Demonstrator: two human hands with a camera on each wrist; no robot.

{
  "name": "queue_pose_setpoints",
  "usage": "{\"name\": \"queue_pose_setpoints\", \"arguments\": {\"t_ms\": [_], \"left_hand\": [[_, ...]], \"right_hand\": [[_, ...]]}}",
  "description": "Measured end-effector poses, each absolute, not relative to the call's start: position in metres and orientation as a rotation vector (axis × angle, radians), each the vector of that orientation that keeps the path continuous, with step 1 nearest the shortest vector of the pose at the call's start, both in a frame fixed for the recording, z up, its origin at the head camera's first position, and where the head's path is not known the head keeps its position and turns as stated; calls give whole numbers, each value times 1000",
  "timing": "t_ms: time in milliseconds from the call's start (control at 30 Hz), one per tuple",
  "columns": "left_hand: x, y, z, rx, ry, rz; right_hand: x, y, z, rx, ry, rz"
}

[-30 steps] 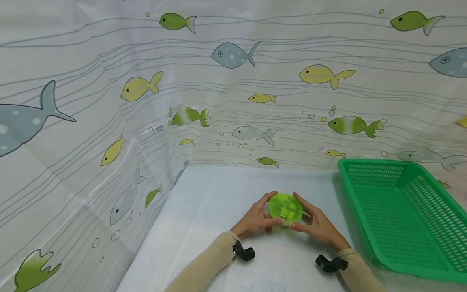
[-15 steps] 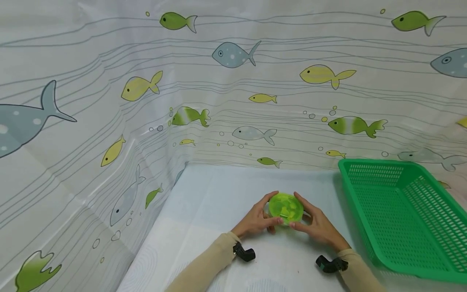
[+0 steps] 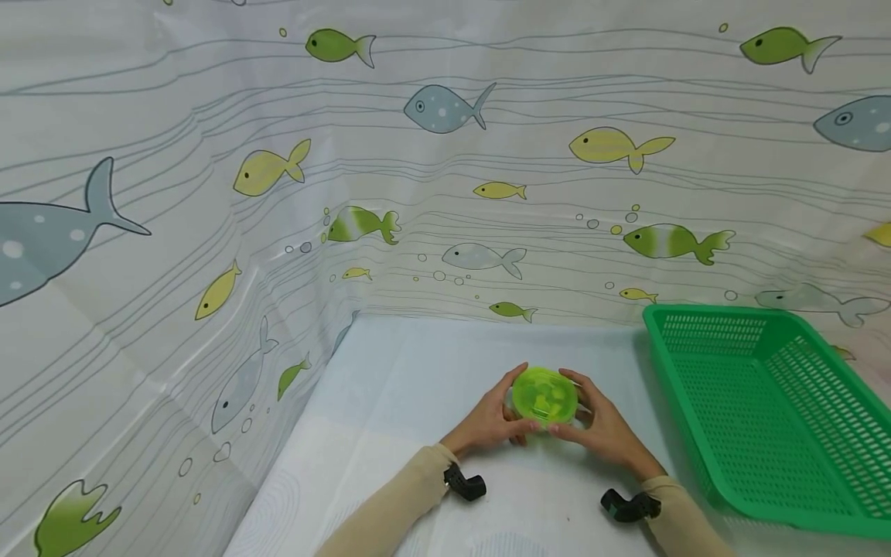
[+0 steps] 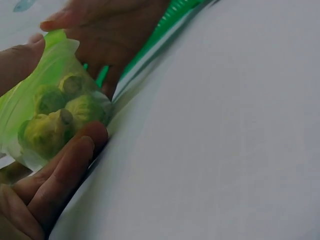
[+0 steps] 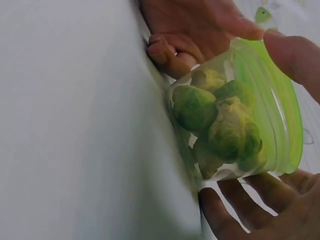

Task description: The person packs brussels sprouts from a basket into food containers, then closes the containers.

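Observation:
A clear plastic food container (image 3: pixel 545 396) with a bright green lid stands on the white tablecloth. Several Brussels sprouts (image 5: pixel 230 127) show through its clear side in both wrist views. My left hand (image 3: pixel 489 418) holds the container from the left, thumb at the lid's near edge and fingers along the side. From the right, my right hand (image 3: pixel 604 430) grips it the same way, its thumb close to the other thumb. The lid (image 5: pixel 280 107) sits on the container's top. The palm sides of both hands are partly hidden in the head view.
A large green plastic basket (image 3: pixel 685 418) stands to the right of the right hand. The white tablecloth (image 3: pixel 418 363) runs back to a fish-printed curtain (image 3: pixel 418 224) along the back and left. Each wrist wears a small black camera mount (image 3: pixel 465 483).
The head view has tilted very slightly. Both hands stay around the container in nearly the same place, with only small shifts of the fingers and thumbs at the lid.

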State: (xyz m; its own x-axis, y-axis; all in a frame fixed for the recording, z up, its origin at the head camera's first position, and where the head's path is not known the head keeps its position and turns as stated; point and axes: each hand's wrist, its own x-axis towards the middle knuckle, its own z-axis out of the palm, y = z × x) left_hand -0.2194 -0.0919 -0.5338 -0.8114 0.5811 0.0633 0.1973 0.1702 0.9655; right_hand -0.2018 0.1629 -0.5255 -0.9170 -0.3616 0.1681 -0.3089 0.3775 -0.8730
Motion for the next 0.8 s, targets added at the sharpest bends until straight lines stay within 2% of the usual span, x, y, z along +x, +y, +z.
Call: {"name": "queue_pose_setpoints", "arguments": {"t_ms": [533,800], "left_hand": [[-221,-92,-534,810,2076,1729],[-220,-91,-533,782,2129,1686]], "right_hand": [[-197,152,-524,-511,2773,-1477],[-194,151,-520,-546,2796,-1450]]}}
